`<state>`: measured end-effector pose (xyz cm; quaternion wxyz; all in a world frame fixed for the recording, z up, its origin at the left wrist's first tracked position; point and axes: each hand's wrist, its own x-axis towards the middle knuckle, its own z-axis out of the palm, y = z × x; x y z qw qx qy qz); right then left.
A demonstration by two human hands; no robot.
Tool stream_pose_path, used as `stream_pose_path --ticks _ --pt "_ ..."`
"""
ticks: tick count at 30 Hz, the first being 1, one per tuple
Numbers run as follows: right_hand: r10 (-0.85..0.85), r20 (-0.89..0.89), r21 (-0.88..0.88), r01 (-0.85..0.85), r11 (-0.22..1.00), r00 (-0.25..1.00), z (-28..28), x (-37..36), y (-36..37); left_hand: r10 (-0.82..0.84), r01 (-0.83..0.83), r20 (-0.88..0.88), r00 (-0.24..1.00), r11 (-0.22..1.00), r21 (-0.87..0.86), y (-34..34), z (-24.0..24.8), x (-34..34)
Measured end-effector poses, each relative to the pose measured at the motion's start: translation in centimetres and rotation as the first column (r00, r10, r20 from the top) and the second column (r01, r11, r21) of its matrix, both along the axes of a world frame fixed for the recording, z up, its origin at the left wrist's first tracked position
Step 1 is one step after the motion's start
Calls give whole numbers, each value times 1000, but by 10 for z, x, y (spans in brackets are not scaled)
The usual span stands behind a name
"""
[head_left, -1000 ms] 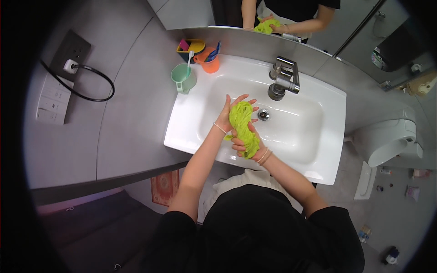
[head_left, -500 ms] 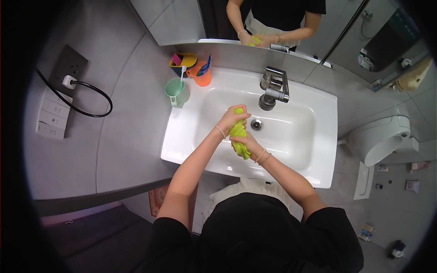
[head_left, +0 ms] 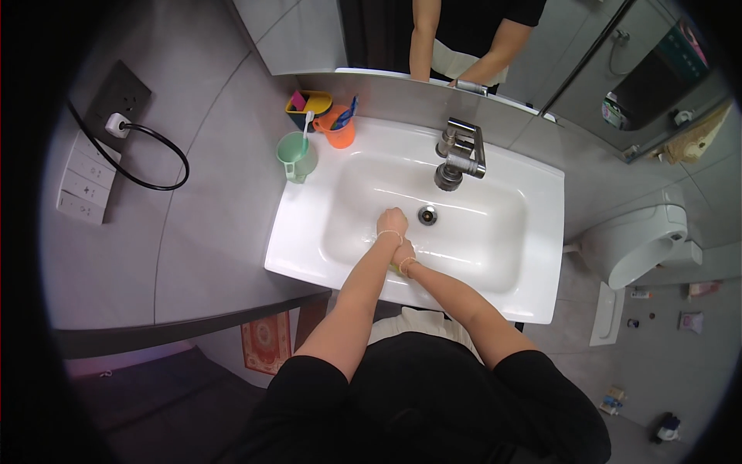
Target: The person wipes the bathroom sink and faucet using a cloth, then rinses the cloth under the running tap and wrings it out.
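Note:
Low inside the white sink [head_left: 506,255], my two hands are close together, left of the drain. My left hand [head_left: 393,222] is closed in a fist, its back up, with a beaded bracelet at the wrist. Tucked just below it, my right hand [head_left: 403,251] is closed too. A sliver of yellow-green cloth [head_left: 396,268] shows beside my right wrist; the rest of it is hidden under my hands. The metal faucet [head_left: 462,157] stands beyond, touched by neither hand.
On the sink's far left corner stand a green cup [head_left: 296,158] with a toothbrush, an orange cup [head_left: 337,133] and a yellow-and-dark container [head_left: 313,107]. A mirror [head_left: 464,46] lies behind. At right is a toilet [head_left: 634,240]; a plugged-in black cord [head_left: 182,155] hangs at left.
Both hands have gone down and a little nearer to me in the sink, turning over with the cloth. The twisted cloth was plainly visible before and is now mostly covered.

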<state>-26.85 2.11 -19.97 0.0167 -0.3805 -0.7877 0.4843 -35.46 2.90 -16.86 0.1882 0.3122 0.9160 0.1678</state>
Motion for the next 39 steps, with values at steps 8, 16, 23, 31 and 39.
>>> stream_pose_path --ticks 8,16,23,31,39 --pt "104 -146 -151 -126 980 984 87 17 35 214 -262 153 965 738 622 -2 87 -13" --pt "-453 -286 -941 -337 -35 844 181 39 28 -366 737 -651 665 182 651 -41 201 29" --pt "-653 -284 -879 -462 -114 702 195 26 16 -554 714 -581 596 36 699 -80 213 65" --pt "-644 -678 -680 31 732 355 225 6 20 -350 -906 876 331 141 399 -83 190 59" --pt "439 -758 509 16 861 482 250 24 6 -168 -677 968 -186 736 -2 -39 174 19"
